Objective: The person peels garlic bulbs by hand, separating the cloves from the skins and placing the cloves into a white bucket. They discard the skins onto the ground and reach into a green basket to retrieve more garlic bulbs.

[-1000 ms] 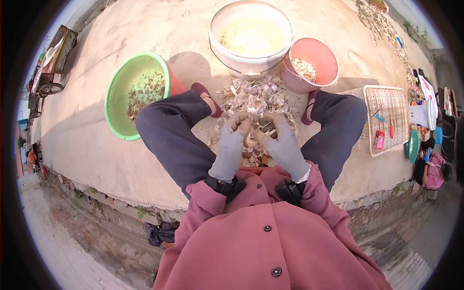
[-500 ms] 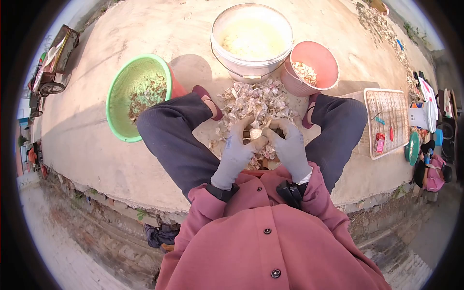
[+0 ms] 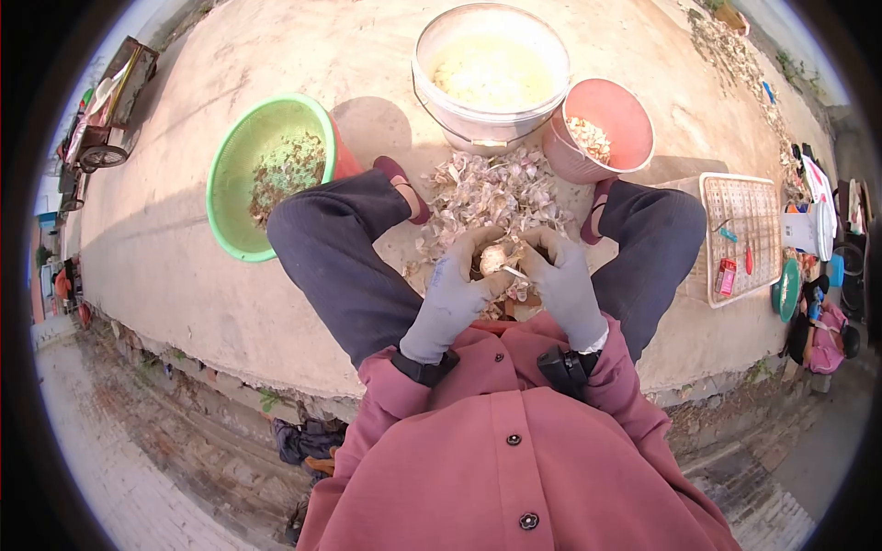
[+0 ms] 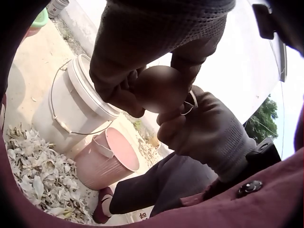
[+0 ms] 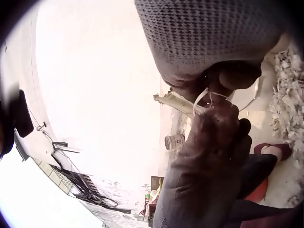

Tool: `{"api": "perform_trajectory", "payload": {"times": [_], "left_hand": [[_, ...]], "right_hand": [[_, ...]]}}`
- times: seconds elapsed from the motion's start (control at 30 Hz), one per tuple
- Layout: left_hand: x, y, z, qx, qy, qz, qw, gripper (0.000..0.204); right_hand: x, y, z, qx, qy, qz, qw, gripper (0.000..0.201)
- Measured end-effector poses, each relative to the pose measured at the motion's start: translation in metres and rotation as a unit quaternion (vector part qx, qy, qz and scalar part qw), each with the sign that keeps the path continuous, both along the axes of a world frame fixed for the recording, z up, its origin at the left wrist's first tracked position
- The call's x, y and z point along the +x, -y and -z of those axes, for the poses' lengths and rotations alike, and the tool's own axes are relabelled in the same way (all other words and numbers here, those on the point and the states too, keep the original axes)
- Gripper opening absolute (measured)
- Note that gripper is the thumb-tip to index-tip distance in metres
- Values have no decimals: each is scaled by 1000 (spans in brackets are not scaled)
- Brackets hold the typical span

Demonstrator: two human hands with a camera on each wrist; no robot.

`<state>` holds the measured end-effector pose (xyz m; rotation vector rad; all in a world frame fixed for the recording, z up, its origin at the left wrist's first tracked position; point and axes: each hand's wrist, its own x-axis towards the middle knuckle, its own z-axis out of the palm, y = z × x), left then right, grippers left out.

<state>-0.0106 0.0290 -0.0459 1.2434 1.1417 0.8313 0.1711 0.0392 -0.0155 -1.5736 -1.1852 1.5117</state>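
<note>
While both grey-gloved hands hold pale round garlic bulb above heap of papery skins, left hand fingers curl round it, right hand fingers pinch peeling strip. Since a second ago: bulb lifted, skin strip pulled free; peeling underway. White plastic bucket beyond.

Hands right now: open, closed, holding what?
Left hand: closed, gripping the garlic bulb.
Right hand: closed, pinching the same bulb's skin.

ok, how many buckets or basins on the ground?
3: green basin beyond the left knee, white bucket straight ahead, pink bucket right of it. None seem hidden.
</note>
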Motion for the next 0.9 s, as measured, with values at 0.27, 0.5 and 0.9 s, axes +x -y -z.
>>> {"api": "perform_trajectory", "payload": {"times": [0.27,0.5,0.9], "left_hand": [[-5,2,-11,-109,98,-21,989,57],[-7,3,-11,-146,173,44,973,54],[-10,8,-16,-155,137,56,977,76]], "right_hand": [[0,-4,-15,100,-23,-66,993,25],[17,-10,-15,132,3,-170,977,24],[13,4,-4,38,-70,-99,992,22]]}}
